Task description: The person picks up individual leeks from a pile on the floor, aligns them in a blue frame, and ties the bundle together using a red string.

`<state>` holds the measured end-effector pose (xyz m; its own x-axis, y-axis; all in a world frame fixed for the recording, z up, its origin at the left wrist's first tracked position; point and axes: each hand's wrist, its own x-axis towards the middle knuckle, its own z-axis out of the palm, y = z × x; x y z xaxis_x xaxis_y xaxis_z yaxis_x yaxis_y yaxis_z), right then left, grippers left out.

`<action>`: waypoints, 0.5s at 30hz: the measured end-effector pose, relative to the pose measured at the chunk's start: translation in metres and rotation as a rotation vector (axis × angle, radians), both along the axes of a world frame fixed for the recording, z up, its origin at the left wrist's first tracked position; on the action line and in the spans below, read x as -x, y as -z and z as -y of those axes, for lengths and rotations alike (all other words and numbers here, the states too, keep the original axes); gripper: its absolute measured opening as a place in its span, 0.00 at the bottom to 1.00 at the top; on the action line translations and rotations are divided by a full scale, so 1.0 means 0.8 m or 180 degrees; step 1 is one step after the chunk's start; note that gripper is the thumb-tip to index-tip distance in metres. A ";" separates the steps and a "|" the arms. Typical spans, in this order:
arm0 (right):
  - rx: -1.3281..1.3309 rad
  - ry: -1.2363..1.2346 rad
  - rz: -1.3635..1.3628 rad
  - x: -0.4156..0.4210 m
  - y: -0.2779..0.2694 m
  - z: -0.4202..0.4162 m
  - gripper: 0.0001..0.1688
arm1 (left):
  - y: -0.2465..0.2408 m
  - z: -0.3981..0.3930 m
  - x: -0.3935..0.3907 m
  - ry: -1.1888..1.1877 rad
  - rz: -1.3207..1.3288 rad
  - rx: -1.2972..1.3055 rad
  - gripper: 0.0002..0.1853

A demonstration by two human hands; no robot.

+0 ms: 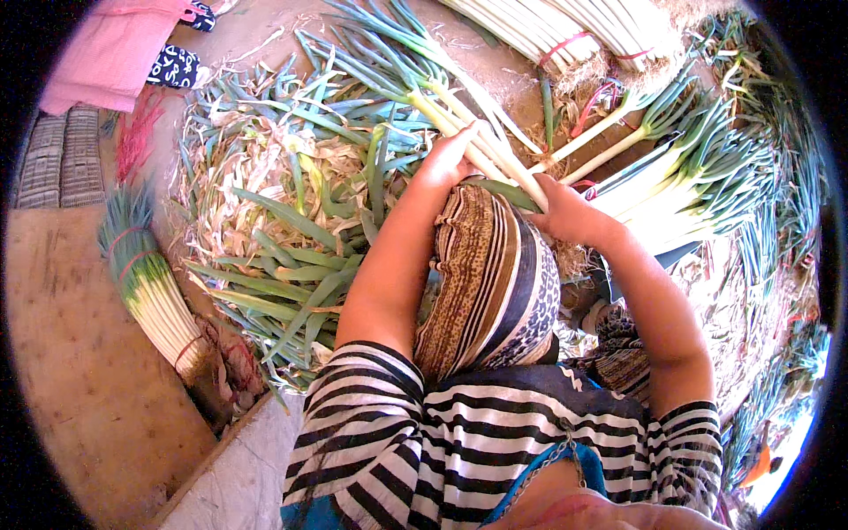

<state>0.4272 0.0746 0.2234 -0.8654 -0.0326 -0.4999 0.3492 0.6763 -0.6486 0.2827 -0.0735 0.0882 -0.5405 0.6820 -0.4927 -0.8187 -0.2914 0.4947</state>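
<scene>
Before my raised knee, several long green onions [457,109] lie slantwise across my two hands, with their leaves pointing to the upper left. My left hand [454,154] is closed around their pale stalks. Lower down, my right hand [568,211] grips the white ends, and its fingertips are partly hidden. A heap of stripped leaves and dry husks [265,159] lies to the left of my left arm. Close beyond my right hand is a pile of green onions [669,179], with a pair of single stalks [599,129] beside it.
Tied onion bundles [563,43] lie at the top with roots towards me. Another bound bundle [159,285] rests at the left beside a wooden board [86,318]. Pink strings [139,132] and a pink cloth [112,53] are at the upper left. More onion leaves line the right rim.
</scene>
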 end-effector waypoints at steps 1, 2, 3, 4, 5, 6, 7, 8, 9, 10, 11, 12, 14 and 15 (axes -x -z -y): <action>0.0048 0.0018 0.0016 -0.002 0.002 0.001 0.31 | 0.013 -0.001 0.002 -0.0069 0.0046 -0.0137 0.16; 0.0054 0.0105 0.0072 -0.004 0.005 0.001 0.30 | 0.024 -0.001 0.006 -0.0104 0.0118 -0.0138 0.16; 0.0055 0.0192 0.0149 -0.008 0.012 0.000 0.29 | 0.037 -0.002 0.006 -0.0140 0.0212 -0.0144 0.16; 0.0057 0.0273 0.0225 -0.010 0.019 0.000 0.28 | 0.049 -0.002 0.007 -0.0183 0.0303 -0.0146 0.16; -0.0251 0.0174 -0.0087 -0.016 0.032 -0.001 0.27 | 0.060 0.001 0.008 -0.0149 0.0353 -0.0010 0.15; -0.0587 0.0093 -0.0377 -0.027 0.051 -0.006 0.26 | 0.072 -0.003 0.008 -0.0085 0.0424 0.0101 0.15; -0.0887 -0.0017 -0.0687 -0.033 0.065 -0.008 0.25 | 0.081 0.000 0.008 -0.0048 0.0476 0.0240 0.15; -0.1138 -0.0075 -0.0654 -0.034 0.073 -0.011 0.25 | 0.101 0.003 0.006 -0.0203 0.0460 0.0218 0.14; -0.1042 0.0069 -0.0348 -0.031 0.075 -0.013 0.25 | 0.092 0.002 0.000 -0.0087 0.0370 0.0512 0.16; -0.1063 0.0122 -0.0195 -0.030 0.085 -0.018 0.25 | 0.060 -0.001 -0.003 0.0041 0.0259 0.0798 0.18; -0.1055 0.0140 -0.0076 -0.027 0.094 -0.017 0.25 | 0.042 0.005 -0.002 0.0129 0.0123 0.1108 0.20; -0.1029 0.0164 -0.0242 -0.021 0.091 -0.011 0.26 | 0.041 0.009 0.002 0.0096 0.0206 0.0774 0.19; -0.0976 0.0231 -0.0575 -0.008 0.079 0.008 0.27 | 0.039 0.008 0.007 -0.0186 0.0319 0.0392 0.16; -0.0710 0.0258 -0.0860 -0.004 0.090 0.006 0.28 | 0.027 -0.001 0.010 -0.0292 0.0365 0.0197 0.15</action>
